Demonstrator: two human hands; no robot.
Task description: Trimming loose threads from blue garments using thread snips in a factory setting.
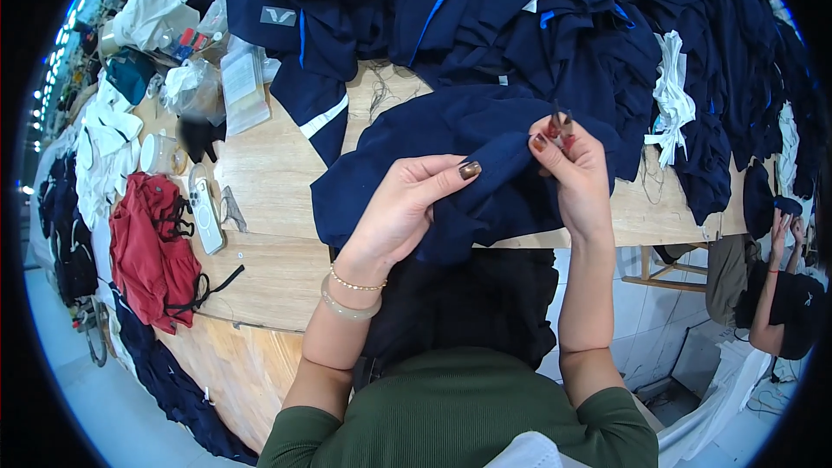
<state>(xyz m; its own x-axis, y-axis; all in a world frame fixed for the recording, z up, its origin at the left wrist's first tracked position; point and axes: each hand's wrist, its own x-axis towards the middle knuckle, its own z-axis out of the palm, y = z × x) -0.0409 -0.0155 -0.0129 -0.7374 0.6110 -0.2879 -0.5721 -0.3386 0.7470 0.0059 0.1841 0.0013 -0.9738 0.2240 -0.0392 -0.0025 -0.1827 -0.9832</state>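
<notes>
- Just 12 o'clock of centre, navy cloth (364, 182) lies bunched on the table (260, 173).
- At centre, left hand (406, 199): fingers pinched on it.
- At 2 o'clock, right hand (575, 166): fingers closed on it and a dark tool (557, 121).

No words or numbers can be read. Beyond the phone (206, 218) and to its right, a grey patch (277, 16) with a pale angular mark sits on a dark blue garment (325, 56). The phone's back bears a pale ring. Far right of it, a person's black top (793, 321) has a tiny white mark, too small to make out.
</notes>
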